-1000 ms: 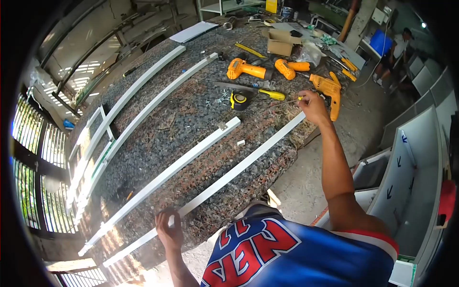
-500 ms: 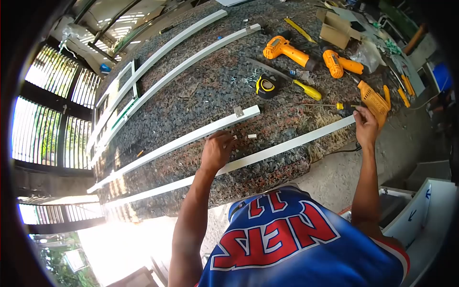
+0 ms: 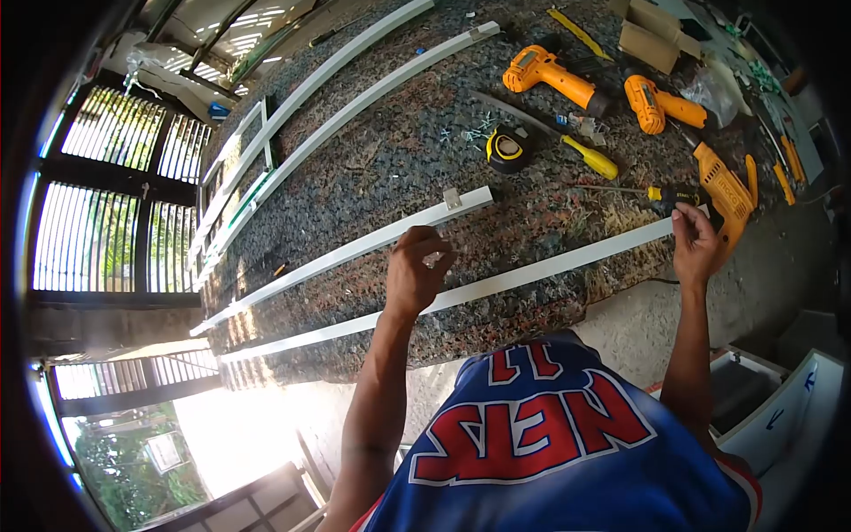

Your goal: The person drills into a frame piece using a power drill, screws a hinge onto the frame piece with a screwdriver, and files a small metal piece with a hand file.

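Note:
My left hand point(image 3: 417, 270) is above the table between two white bars, its fingers closed on a small white piece point(image 3: 433, 259). The nearer white bar point(image 3: 550, 264) lies along the table's front edge. At its right end my right hand point(image 3: 696, 244) pinches the bar, beside the black and yellow screwdriver point(image 3: 671, 193). Another white bar point(image 3: 372, 244) lies beyond my left hand, with a small metal plate point(image 3: 452, 199) near its right end.
Two more white bars point(image 3: 328, 71) point(image 3: 355, 105) lie at the back left. Around the right side are a tape measure point(image 3: 508, 149), a yellow-handled tool point(image 3: 589, 158), orange drills point(image 3: 554, 80) point(image 3: 660, 105), an orange power tool point(image 3: 727, 191) and a cardboard box point(image 3: 651, 37).
My left hand has left the near bar, reached toward the small white pieces and lifted slightly with one. My right hand stays at the bar's right end. The view has turned and shifted.

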The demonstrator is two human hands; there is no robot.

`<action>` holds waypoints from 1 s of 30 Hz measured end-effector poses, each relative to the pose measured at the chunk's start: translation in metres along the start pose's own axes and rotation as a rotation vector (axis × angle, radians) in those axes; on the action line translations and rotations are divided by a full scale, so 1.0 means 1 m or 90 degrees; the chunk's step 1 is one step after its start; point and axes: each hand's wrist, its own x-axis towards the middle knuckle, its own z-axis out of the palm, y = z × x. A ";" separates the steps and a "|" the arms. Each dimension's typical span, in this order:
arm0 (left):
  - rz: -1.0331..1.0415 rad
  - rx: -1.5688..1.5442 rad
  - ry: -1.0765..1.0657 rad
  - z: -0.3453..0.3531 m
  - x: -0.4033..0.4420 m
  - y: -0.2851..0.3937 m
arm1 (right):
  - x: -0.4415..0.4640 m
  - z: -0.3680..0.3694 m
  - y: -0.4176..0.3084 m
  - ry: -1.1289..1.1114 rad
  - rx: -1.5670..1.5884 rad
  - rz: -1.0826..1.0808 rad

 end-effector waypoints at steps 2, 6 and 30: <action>-0.021 0.027 0.012 -0.003 -0.010 -0.016 | -0.001 0.000 -0.007 -0.012 -0.017 -0.005; 0.007 0.083 0.006 0.011 -0.016 -0.028 | 0.002 -0.003 -0.008 -0.029 -0.018 0.010; -0.083 -0.002 0.001 -0.005 -0.019 -0.026 | 0.095 -0.135 0.098 -0.075 0.170 0.380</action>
